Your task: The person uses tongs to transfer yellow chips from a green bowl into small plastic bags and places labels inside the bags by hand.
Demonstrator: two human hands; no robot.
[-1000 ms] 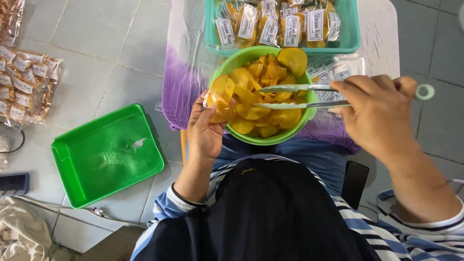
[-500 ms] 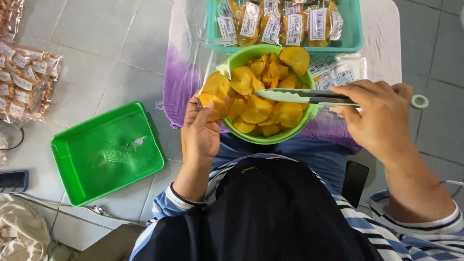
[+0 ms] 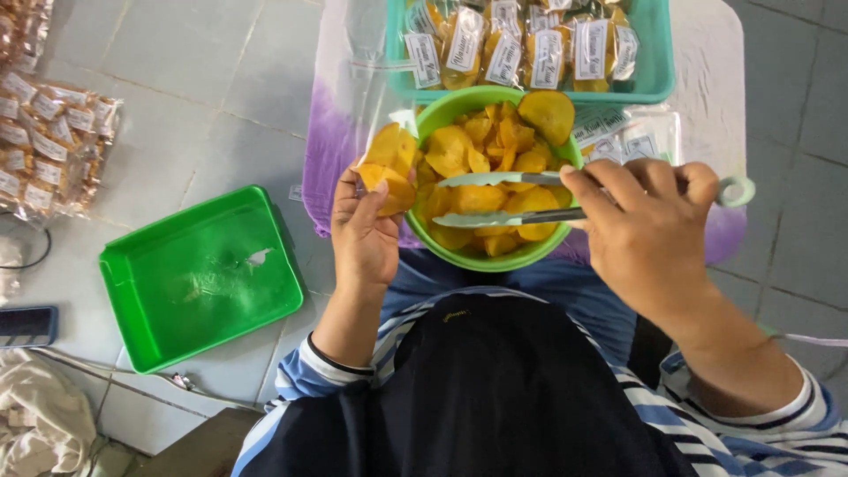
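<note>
A green bowl point(image 3: 450, 258) full of yellow chips point(image 3: 495, 146) rests on my lap. My right hand point(image 3: 649, 225) grips metal tongs point(image 3: 503, 196), whose tips reach into the chips from the right. My left hand point(image 3: 362, 234) holds a clear plastic bag point(image 3: 389, 168) with a few chips in it against the bowl's left rim.
A teal tray point(image 3: 658, 84) of packed chip bags stands beyond the bowl on a white and purple cloth point(image 3: 331, 132). An empty green tray point(image 3: 199, 274) lies on the tiled floor at the left. More packed bags point(image 3: 49, 150) lie far left, with a phone point(image 3: 26, 325) below.
The tongs have drawn back slightly toward the bowl's middle. The bag in my left hand has lifted at the bowl's left rim and holds chips.
</note>
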